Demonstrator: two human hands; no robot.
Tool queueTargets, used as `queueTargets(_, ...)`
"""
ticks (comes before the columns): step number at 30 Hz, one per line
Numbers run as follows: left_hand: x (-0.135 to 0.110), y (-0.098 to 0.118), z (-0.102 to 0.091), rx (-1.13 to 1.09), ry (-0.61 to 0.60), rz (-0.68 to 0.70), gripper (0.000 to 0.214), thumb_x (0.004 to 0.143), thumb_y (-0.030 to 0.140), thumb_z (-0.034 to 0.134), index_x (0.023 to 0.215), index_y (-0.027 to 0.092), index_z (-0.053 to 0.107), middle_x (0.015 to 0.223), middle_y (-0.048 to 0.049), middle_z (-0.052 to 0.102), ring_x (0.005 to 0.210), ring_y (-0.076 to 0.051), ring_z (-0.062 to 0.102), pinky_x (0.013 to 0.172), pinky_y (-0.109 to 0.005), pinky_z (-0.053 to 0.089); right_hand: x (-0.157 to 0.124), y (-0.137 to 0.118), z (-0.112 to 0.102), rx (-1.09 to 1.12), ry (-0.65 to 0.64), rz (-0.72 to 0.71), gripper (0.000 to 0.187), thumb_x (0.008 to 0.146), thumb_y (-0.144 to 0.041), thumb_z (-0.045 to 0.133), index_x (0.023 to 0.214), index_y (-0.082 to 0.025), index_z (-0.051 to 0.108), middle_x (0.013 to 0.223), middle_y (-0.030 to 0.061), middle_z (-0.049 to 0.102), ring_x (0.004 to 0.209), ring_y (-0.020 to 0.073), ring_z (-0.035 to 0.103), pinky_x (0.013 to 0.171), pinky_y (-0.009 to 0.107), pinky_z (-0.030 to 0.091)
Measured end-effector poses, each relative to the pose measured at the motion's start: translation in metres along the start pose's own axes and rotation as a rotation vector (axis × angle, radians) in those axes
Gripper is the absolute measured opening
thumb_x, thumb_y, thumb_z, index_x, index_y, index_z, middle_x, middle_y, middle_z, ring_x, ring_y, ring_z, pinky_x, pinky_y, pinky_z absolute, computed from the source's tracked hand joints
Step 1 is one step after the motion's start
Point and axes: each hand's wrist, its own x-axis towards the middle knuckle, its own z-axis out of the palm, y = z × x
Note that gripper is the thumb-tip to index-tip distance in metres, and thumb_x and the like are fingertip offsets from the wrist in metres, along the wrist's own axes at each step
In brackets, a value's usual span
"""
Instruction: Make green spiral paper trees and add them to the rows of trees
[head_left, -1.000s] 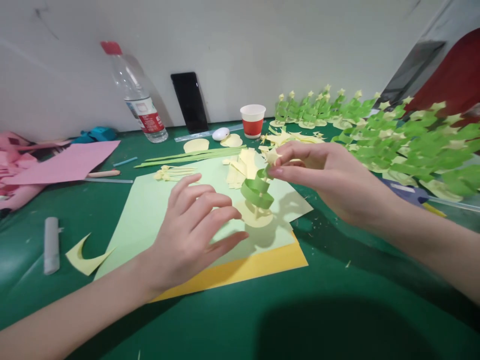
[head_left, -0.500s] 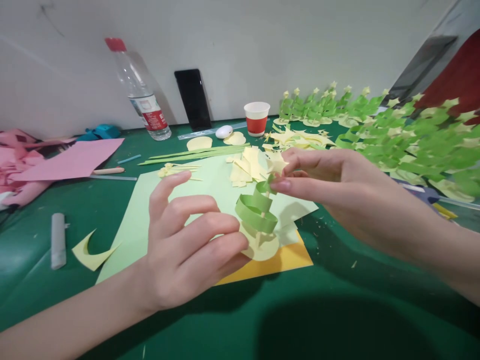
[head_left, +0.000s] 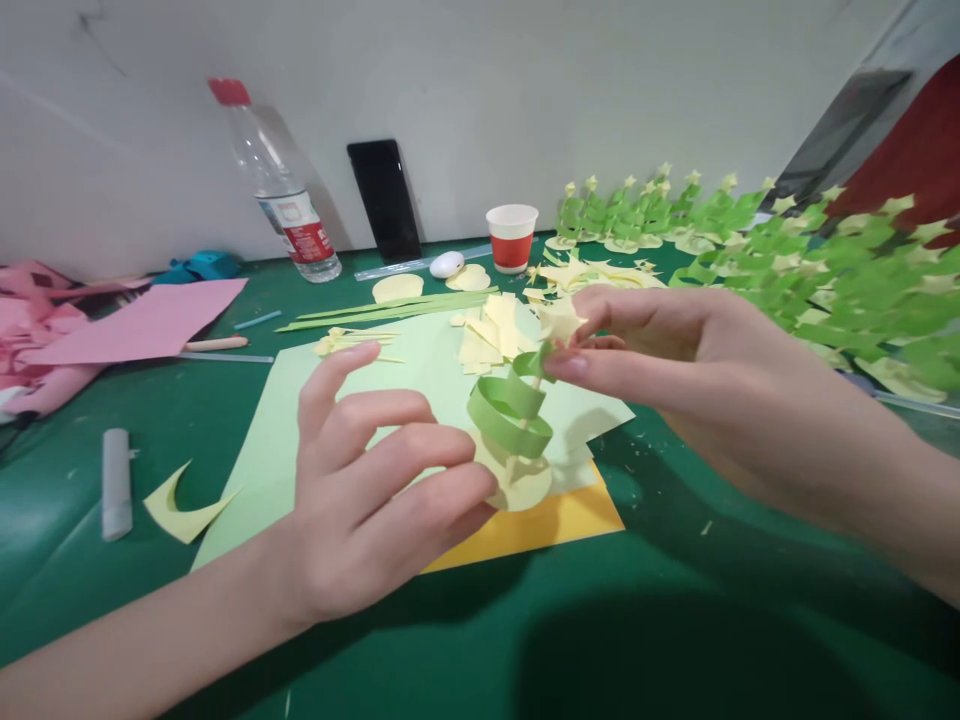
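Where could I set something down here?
Bare tabletop shows nearest the person, in front of the yellow sheet, and between pink sheet and grey tube. Paper trees crowd the right, scraps the back; left hand, right hand and held tree fill the middle.

The camera sits up on the person's head and looks forward and down, so both hands point(head_left: 375, 490) show big and close near the middle, with the green surface point(head_left: 675, 550) spread out under them and the pale wall point(head_left: 600, 90) farther away across the top.
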Motion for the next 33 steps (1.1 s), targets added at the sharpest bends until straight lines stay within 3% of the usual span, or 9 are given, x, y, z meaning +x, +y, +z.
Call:
queueTargets(2, -0.002, -0.002, 0.003, 0.043, 0.036, 0.145, 0.017, 0.069, 0.03, 0.067, 0.072, 0.028, 0.05, 0.064, 0.0059, 0.057, 0.065, -0.016, 0.052, 0.094, -0.041, 0.036, 0.002, 0.0, -0.002, 0.016, 0.015, 0.012, 0.013, 0.068, -0.034, 0.063, 0.064, -0.022, 0.061, 0.072, -0.0027, 0.061, 0.066, 0.0121, 0.053, 0.056, 0.025, 0.039)
queueTargets(3, -0.002, -0.003, 0.005, 0.042, 0.047, 0.154, 0.022, 0.069, 0.033, 0.068, 0.076, 0.026, 0.048, 0.069, 0.0037, 0.056, 0.068, -0.017, 0.052, 0.093, -0.042, 0.037, 0.002, 0.0, -0.002, 0.028, 0.032, 0.011, 0.013, 0.069, -0.034, 0.063, 0.064, -0.022, 0.061, 0.072, -0.003, 0.06, 0.066, 0.0119, 0.053, 0.055, 0.025, 0.038)
queueTargets(6, -0.003, -0.006, 0.011, -0.047, 0.019, -0.063, 0.032, 0.068, 0.043, 0.066, 0.08, 0.024, 0.043, 0.077, -0.0001, 0.052, 0.072, -0.018, 0.051, 0.074, -0.037, 0.046, 0.004, 0.0, -0.003, 0.075, 0.122, -0.03, 0.014, 0.07, -0.033, 0.062, 0.062, -0.023, 0.06, 0.068, -0.0036, 0.058, 0.068, 0.0107, 0.052, 0.053, 0.023, 0.036)
queueTargets(9, -0.002, -0.004, 0.014, -0.183, -0.273, -0.256, 0.023, 0.08, 0.042, 0.05, 0.072, 0.02, 0.045, 0.067, 0.0009, 0.053, 0.062, -0.015, 0.051, 0.055, -0.028, 0.043, 0.001, 0.0, -0.001, 0.109, 0.216, -0.102, 0.012, 0.07, -0.03, 0.063, 0.06, -0.024, 0.06, 0.065, -0.0041, 0.055, 0.069, 0.0102, 0.051, 0.053, 0.022, 0.036)
queueTargets(11, -0.001, -0.001, 0.013, -0.275, -0.452, -0.309, 0.027, 0.085, 0.038, 0.042, 0.066, 0.019, 0.048, 0.061, 0.0022, 0.054, 0.056, -0.013, 0.051, 0.053, -0.025, 0.041, -0.002, -0.001, 0.003, 0.118, 0.236, -0.118, 0.012, 0.069, -0.029, 0.064, 0.06, -0.024, 0.059, 0.064, -0.0041, 0.055, 0.068, 0.0105, 0.05, 0.055, 0.023, 0.037)
queueTargets(12, -0.001, 0.002, 0.012, -0.31, -0.482, -0.315, 0.028, 0.085, 0.037, 0.041, 0.065, 0.018, 0.049, 0.06, 0.0024, 0.055, 0.056, -0.013, 0.051, 0.053, -0.024, 0.041, -0.004, 0.0, 0.006, 0.128, 0.233, -0.114, 0.012, 0.069, -0.028, 0.064, 0.06, -0.024, 0.058, 0.063, -0.004, 0.054, 0.067, 0.0107, 0.05, 0.056, 0.024, 0.037)
queueTargets(21, -0.002, 0.01, 0.012, -0.352, -0.423, -0.329, 0.018, 0.084, 0.021, 0.038, 0.073, 0.018, 0.052, 0.071, -0.0006, 0.059, 0.062, -0.015, 0.055, 0.058, -0.025, 0.043, -0.018, 0.009, 0.025, 0.263, 0.199, -0.048, 0.013, 0.069, -0.023, 0.063, 0.059, -0.022, 0.055, 0.061, -0.0044, 0.049, 0.06, 0.0093, 0.044, 0.054, 0.024, 0.038)
queueTargets(28, -0.003, 0.011, 0.011, -0.222, -0.436, -0.23, 0.025, 0.082, 0.018, 0.032, 0.066, 0.016, 0.051, 0.06, -0.0005, 0.054, 0.054, -0.014, 0.049, 0.052, -0.027, 0.039, -0.017, 0.008, 0.024, 0.265, 0.211, -0.021, 0.013, 0.069, -0.024, 0.064, 0.059, -0.023, 0.056, 0.061, -0.0048, 0.051, 0.06, 0.009, 0.045, 0.054, 0.023, 0.039)
queueTargets(33, -0.001, 0.014, 0.012, -0.354, -0.426, -0.337, 0.017, 0.08, 0.023, 0.044, 0.065, 0.017, 0.051, 0.06, 0.0022, 0.054, 0.055, -0.012, 0.052, 0.055, -0.023, 0.042, -0.017, 0.009, 0.025, 0.316, 0.212, 0.007, 0.012, 0.069, -0.024, 0.064, 0.059, -0.023, 0.057, 0.061, -0.0057, 0.054, 0.06, 0.0079, 0.047, 0.053, 0.021, 0.04)
